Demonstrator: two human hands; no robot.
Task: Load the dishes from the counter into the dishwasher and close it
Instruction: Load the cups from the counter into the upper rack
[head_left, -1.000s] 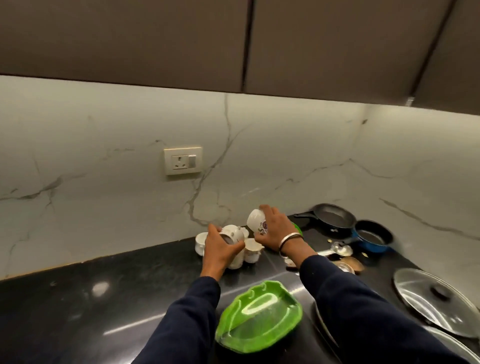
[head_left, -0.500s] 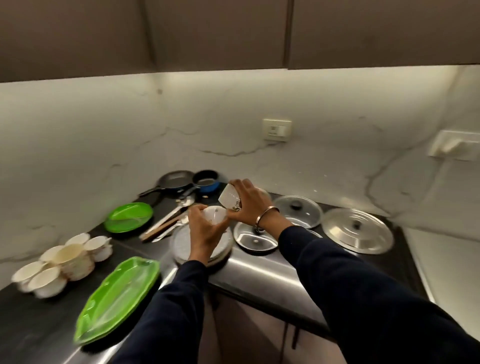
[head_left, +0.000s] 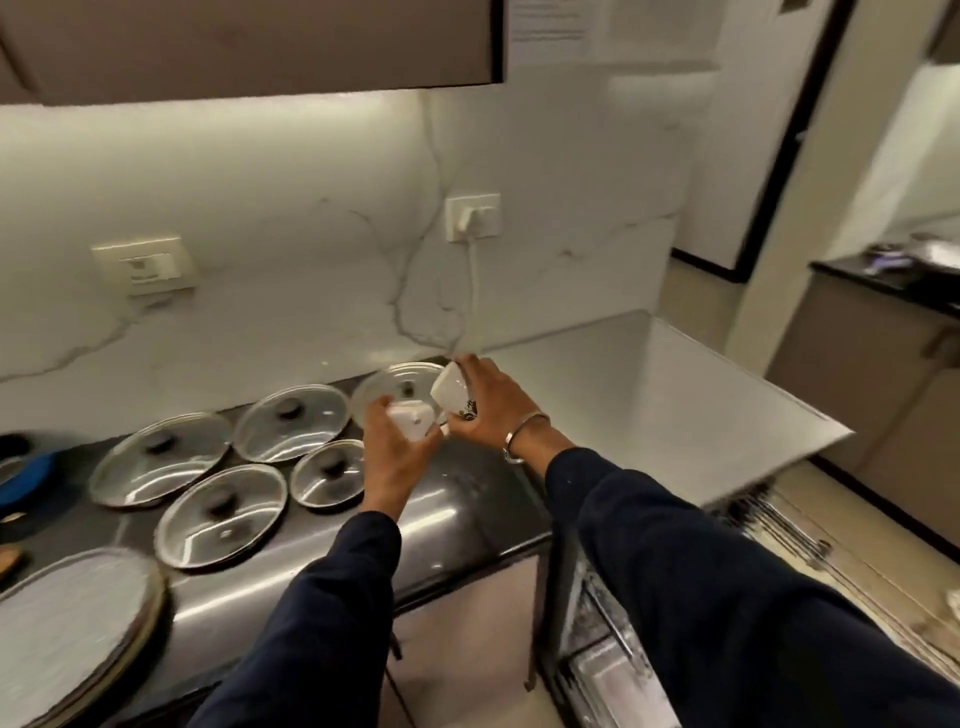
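My left hand (head_left: 397, 457) grips a white cup (head_left: 410, 420) from below. Just to its right, my right hand (head_left: 485, 410) holds a second white cup (head_left: 451, 391) with a dark pattern, tilted on its side. Both hands are raised above the right end of the black counter (head_left: 467, 499). The open dishwasher (head_left: 613, 639) is at the lower right, under a steel worktop; its wire rack (head_left: 779, 525) sticks out beyond my right sleeve. My right arm hides most of the rack.
Several glass lids (head_left: 221, 512) with dark knobs lie on the counter to the left. A large grey plate (head_left: 67, 623) sits at the lower left and a blue pan (head_left: 23, 473) at the far left. The steel worktop (head_left: 649, 384) extends right.
I have turned right along the counter, carrying one cup in each hand away from the cup cluster and green plates. The dishwasher and steel worktop have come into view.
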